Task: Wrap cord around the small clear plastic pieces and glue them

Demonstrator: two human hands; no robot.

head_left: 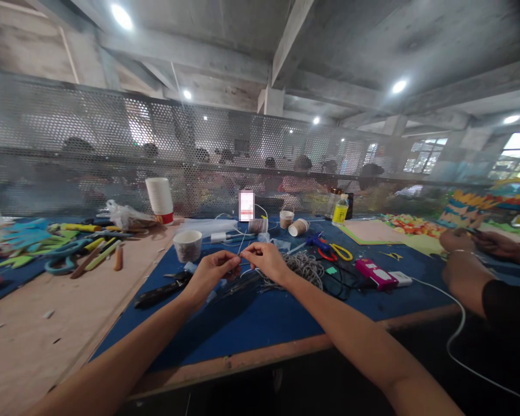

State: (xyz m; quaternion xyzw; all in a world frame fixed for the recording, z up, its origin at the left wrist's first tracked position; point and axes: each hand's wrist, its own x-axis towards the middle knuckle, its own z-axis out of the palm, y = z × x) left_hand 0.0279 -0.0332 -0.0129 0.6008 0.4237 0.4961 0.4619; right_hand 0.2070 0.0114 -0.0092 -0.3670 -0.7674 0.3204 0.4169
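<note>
Blurring everything behind it, the perforated metal screen [112,144] hides the seated people beyond; only dark head shapes come through. Down on the blue mat [260,318], both forearms stretch forward from the bottom edge, elbows cut off by the frame. At far right a co-worker's hands [463,248] rest on the bench, body out of view, whatever they pinch too small to read. The grey cord bundle [305,267] lies just beside the right wrist, partly covered by it. Now the left hand [212,271] curls knuckles-up, fingers closed in a pinch; the right hand [266,260] mirrors it, thumb and forefinger pressed together. Fingertips nearly meet over the mat's middle, and between them runs a thin pale wire [241,255], gripped at both ends, so fine it's barely traceable. Behind it stands a paper cup [188,245].
</note>
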